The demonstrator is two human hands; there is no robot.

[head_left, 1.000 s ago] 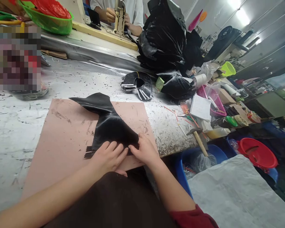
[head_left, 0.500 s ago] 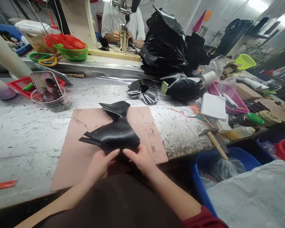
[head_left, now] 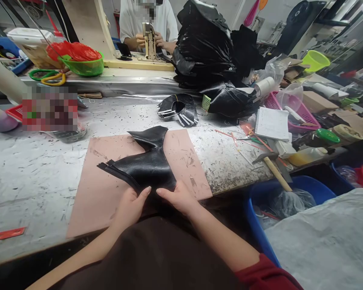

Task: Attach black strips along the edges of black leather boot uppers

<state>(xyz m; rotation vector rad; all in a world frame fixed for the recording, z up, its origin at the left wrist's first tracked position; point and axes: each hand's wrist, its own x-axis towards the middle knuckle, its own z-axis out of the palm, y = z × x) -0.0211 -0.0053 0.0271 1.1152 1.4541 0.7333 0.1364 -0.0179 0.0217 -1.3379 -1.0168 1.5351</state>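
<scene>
A black leather piece (head_left: 148, 167), which looks like a sewn shoe or boot upper, lies partly over a pink board (head_left: 90, 193) at the table's front edge. My left hand (head_left: 136, 203) pinches its near edge, thumb on top. Close beside it, my right hand (head_left: 177, 197) grips the same edge with its thumb pointing at the left one. The other fingers of both hands are hidden under the leather. On the left, the piece ends in a frayed, layered strip; a pointed flap stands at its far end.
Behind the board lies a tied ring of black strips (head_left: 178, 108). A tall stack of black leather pieces (head_left: 204, 44) rises at the back, near a person at a sewing machine (head_left: 149, 42). At right are a notebook (head_left: 272, 124), a hammer (head_left: 276, 173) and a blue bin (head_left: 254, 217).
The layered strip at the left end has come closer together and swung slightly left. Both hands keep their hold; the whole view has shifted slightly.
</scene>
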